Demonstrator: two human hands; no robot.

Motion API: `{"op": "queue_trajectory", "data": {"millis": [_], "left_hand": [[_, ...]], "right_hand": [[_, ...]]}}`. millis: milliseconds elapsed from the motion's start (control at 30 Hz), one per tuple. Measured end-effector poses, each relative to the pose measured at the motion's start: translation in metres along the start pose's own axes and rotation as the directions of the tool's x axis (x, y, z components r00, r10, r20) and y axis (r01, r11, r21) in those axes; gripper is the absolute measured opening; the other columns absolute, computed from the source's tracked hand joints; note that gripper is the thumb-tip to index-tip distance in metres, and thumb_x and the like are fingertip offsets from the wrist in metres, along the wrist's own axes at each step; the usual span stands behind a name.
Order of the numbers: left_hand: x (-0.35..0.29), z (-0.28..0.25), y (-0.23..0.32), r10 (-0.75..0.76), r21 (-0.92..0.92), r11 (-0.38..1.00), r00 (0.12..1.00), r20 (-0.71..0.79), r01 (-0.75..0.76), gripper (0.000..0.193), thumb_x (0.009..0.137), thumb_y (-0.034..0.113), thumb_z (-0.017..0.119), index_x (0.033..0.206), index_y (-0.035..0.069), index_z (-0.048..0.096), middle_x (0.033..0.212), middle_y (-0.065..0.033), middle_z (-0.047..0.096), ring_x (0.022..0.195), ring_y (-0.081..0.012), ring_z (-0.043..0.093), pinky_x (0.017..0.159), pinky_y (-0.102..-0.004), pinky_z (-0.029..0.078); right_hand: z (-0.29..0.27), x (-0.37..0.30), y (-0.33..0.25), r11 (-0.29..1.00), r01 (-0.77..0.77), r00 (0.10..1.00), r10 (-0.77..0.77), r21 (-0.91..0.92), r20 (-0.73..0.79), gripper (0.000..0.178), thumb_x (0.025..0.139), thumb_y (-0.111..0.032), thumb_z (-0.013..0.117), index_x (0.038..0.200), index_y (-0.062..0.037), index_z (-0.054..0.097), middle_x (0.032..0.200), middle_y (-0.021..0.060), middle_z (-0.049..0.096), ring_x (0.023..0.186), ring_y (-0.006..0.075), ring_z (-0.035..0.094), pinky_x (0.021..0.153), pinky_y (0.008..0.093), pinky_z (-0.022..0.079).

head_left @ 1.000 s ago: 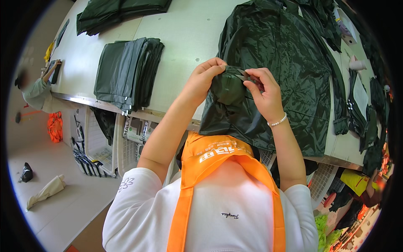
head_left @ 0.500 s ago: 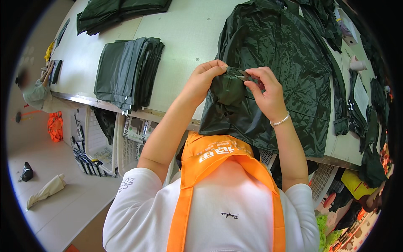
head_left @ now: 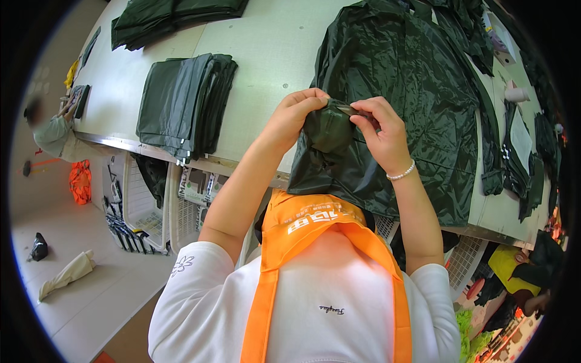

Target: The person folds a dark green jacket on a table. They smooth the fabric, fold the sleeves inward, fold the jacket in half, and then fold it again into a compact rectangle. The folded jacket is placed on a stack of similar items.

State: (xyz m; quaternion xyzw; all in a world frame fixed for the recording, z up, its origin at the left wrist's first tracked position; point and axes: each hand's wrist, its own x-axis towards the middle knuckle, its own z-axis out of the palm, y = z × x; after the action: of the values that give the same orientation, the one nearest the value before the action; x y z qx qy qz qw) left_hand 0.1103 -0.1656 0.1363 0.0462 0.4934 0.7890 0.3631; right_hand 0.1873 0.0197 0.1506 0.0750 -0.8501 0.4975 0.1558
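Observation:
A dark green, shiny jacket is spread over the table's near edge in front of me. My left hand pinches a gathered edge of it, perhaps a sleeve end, between thumb and fingers. Closed on a small pair of thread snips, my right hand holds the blades against the fabric close to the left fingertips. The blades look nearly together, and the snips' handles are mostly hidden in the fingers.
Left on the pale table lies a folded stack of green garments, with another folded pile behind. A white spool stands at the right. White baskets sit below the edge. A co-worker handles something dark at far left.
The blades, spread apart earlier, have come together at the fabric, and my right hand has shifted slightly left. At lower right, dark cloth and a person's arm have moved.

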Motion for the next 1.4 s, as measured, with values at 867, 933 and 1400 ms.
{"op": "queue_trajectory", "data": {"millis": [867,933,1400], "left_hand": [[-0.001,-0.006,-0.004,-0.020,0.003,1.000,0.997,0.070,0.020,0.007,0.086,0.012,0.055,0.086,0.005,0.058,0.082,0.0018,0.061,0.076,-0.0055,0.056,0.071,-0.0188,0.043],[0.000,-0.008,-0.005,-0.025,0.004,1.000,0.996,0.087,0.024,0.007,0.086,0.012,0.055,0.086,0.005,0.058,0.082,0.0016,0.061,0.076,-0.0058,0.056,0.071,-0.0191,0.043],[-0.017,0.047,-0.015,0.155,0.046,0.987,0.987,0.039,-0.157,0.047,0.075,0.013,0.074,0.113,0.001,0.049,0.098,-0.0055,0.061,0.090,-0.0148,0.060,0.079,-0.0287,0.049]], "right_hand": [[-0.001,-0.002,0.005,0.992,-0.057,0.993,0.045,0.113,0.107,0.017,0.081,-0.002,0.066,0.097,-0.0030,0.062,0.086,0.0033,0.058,0.071,0.0099,0.057,0.065,0.0196,0.046],[-0.001,-0.004,0.009,0.977,-0.091,0.993,0.073,0.194,0.095,0.018,0.082,-0.002,0.066,0.099,-0.0033,0.061,0.088,0.0018,0.058,0.071,0.0081,0.056,0.065,0.0191,0.045],[0.006,0.017,0.046,0.956,-0.179,0.781,0.281,0.231,-0.558,0.016,0.070,0.004,0.065,0.067,-0.0037,0.052,0.060,-0.0014,0.049,0.058,0.0036,0.042,0.051,0.0217,0.036]]}}
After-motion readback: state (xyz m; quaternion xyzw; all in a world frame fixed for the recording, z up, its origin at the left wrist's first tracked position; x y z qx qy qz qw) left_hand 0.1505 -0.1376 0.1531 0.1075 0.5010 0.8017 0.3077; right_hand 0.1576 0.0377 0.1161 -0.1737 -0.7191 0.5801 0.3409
